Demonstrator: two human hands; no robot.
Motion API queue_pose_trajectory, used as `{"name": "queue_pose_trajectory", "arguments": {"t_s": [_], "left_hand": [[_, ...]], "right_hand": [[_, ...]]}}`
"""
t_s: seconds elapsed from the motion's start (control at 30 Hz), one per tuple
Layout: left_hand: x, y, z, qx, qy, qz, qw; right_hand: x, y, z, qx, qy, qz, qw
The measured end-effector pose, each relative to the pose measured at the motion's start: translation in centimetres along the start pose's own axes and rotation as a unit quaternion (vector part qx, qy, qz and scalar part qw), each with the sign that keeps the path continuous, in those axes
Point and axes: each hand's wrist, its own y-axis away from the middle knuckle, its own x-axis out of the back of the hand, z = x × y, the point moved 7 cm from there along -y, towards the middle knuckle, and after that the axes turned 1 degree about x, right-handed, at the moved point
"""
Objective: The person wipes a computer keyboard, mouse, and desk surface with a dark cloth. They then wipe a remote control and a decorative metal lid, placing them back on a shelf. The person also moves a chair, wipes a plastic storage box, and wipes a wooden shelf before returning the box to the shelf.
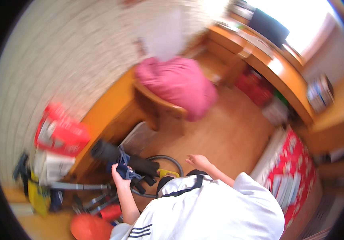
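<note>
My left hand (120,177) grips a dark blue cloth item (122,170) with thin cords hanging from it; blur hides its exact kind. Just beyond it lies a dark rolled mat (142,164), slanting across the floor near the desk. My right hand (200,162) hangs over the wooden floor (217,126) with nothing in it, fingers loosely apart. Between my hands a grey hose (176,162) curves around near a yellow slipper (169,173) by my leg.
A wooden chair (160,99) bears a bulky pink cloth (181,87). Left are red packages (62,132) on the wooden furniture and a metal tube (82,186). Books (286,189) rest on a red patterned cover at right. A desk (274,72) curves along the window.
</note>
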Motion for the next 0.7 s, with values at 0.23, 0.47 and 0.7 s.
{"name": "queue_pose_trajectory", "arguments": {"t_s": [0.23, 0.47, 0.7], "left_hand": [[-19.4, 5.9, -23.8, 0.366, -0.034, -0.034, 0.929], [-29.3, 8.6, -39.2, 0.420, -0.329, -0.331, 0.778], [-33.8, 14.5, -47.7, 0.495, -0.420, -0.299, 0.700]], "right_hand": [[2.4, 21.8, 26.9, -0.332, -0.054, 0.167, 0.927], [-8.5, 45.6, 37.7, -0.609, -0.259, 0.402, 0.633], [-27.6, 49.2, 33.4, -0.674, -0.356, 0.449, 0.467]]}}
